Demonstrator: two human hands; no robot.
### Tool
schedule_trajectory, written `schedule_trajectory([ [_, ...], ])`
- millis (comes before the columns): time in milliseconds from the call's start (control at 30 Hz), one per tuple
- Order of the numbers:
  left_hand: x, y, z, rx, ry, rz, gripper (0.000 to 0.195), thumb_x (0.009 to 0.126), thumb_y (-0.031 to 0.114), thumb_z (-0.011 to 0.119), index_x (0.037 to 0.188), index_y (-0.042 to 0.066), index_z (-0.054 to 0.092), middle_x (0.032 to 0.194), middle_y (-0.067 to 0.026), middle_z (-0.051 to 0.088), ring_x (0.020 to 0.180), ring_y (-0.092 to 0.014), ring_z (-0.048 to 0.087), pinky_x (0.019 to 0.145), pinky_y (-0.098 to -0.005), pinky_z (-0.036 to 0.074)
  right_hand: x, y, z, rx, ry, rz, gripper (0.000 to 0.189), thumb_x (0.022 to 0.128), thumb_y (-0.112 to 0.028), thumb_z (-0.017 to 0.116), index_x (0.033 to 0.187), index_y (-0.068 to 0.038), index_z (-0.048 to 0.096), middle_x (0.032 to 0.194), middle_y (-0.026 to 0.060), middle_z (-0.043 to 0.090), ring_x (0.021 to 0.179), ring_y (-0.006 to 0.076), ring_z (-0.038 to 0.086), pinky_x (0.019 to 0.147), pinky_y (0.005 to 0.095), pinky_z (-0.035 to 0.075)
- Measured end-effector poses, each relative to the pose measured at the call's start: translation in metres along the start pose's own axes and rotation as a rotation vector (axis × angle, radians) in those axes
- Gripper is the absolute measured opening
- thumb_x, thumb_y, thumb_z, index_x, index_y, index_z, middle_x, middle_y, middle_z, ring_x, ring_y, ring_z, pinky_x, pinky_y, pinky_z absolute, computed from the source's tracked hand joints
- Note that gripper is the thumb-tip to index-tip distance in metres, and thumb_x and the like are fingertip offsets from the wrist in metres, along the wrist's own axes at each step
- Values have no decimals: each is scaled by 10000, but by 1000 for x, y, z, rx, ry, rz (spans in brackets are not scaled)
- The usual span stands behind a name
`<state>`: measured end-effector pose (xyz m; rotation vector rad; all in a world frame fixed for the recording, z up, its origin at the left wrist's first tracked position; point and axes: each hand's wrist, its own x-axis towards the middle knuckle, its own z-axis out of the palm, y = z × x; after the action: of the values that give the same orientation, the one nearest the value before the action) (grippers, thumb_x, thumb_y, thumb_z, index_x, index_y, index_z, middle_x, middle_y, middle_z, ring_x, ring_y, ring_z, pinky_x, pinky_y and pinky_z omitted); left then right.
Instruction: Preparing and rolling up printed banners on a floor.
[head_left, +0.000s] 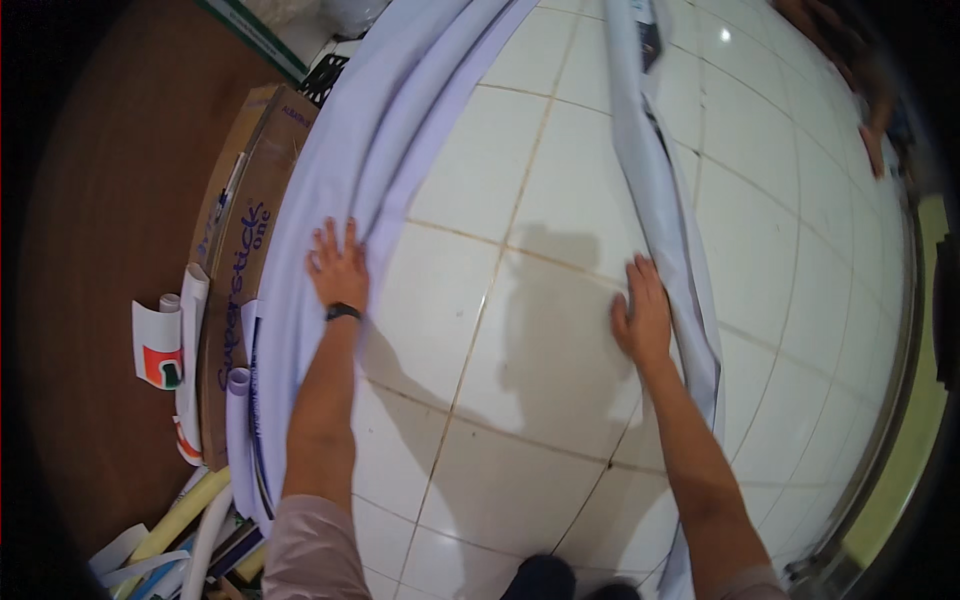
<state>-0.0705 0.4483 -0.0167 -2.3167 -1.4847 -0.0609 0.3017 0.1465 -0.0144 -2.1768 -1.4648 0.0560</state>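
On the left, a long white sheet (330, 180), seemingly banner material, lies in lengthwise folds over the tiled floor (480, 315). My left hand (339, 270), with a dark band at the wrist, rests flat on its inner edge, fingers spread. A second long, narrow folded white sheet (667, 202) runs down the right side, with dark printing showing at its upper part. My right hand (643, 311) is beside its left edge, fingers extended and thumb apart; whether it touches the sheet is unclear. Neither hand grips anything.
A long cardboard box (255, 225) stands left of the folded sheet, with rolled printed sheets (193, 337) beside it. Rolls and scraps (180, 532) pile up at lower left. Another person's arm and hand (874, 139) show at upper right. My feet (544, 577) are at the bottom.
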Motion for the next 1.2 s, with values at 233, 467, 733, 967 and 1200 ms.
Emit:
schedule_trajectory([
  [233,33,38,-17,-209,264,13,666,835,289,628,1432,91,406,1524,-255,275,1436,-415,216,1129,-624,155,3,8,-3,75,-122,139,525,800,-99,539,1300,49,481,1427,235,431,1333,417,397,1091,490,351],
  [467,78,153,-29,-652,-267,62,738,880,366,538,1452,-48,322,1533,-247,272,1434,-403,221,1165,-538,157,9,-5,-9,-8,-185,92,590,788,-104,520,1343,61,405,1410,268,404,1317,445,384,1104,518,314],
  [733,85,142,-29,-834,-368,44,705,907,395,510,1434,-48,359,1525,-242,296,1411,-416,268,1157,-518,196,319,-70,117,675,113,416,663,865,-52,562,1431,113,258,1432,296,347,1353,393,346,1139,458,252],
  [967,67,141,-15,-675,-414,175,543,973,356,443,1457,111,409,1548,-101,327,1431,-314,281,1161,-538,183,640,-154,258,570,196,351,805,889,-369,567,1480,50,216,1527,302,229,1421,478,179,1169,521,133],
  [1200,77,142,-16,-697,-409,184,560,953,335,466,1451,87,405,1541,-106,337,1432,-311,278,1162,-521,198,614,-112,210,822,-51,295,747,918,-393,563,1448,64,301,1478,280,344,1387,383,329,1146,386,276],
])
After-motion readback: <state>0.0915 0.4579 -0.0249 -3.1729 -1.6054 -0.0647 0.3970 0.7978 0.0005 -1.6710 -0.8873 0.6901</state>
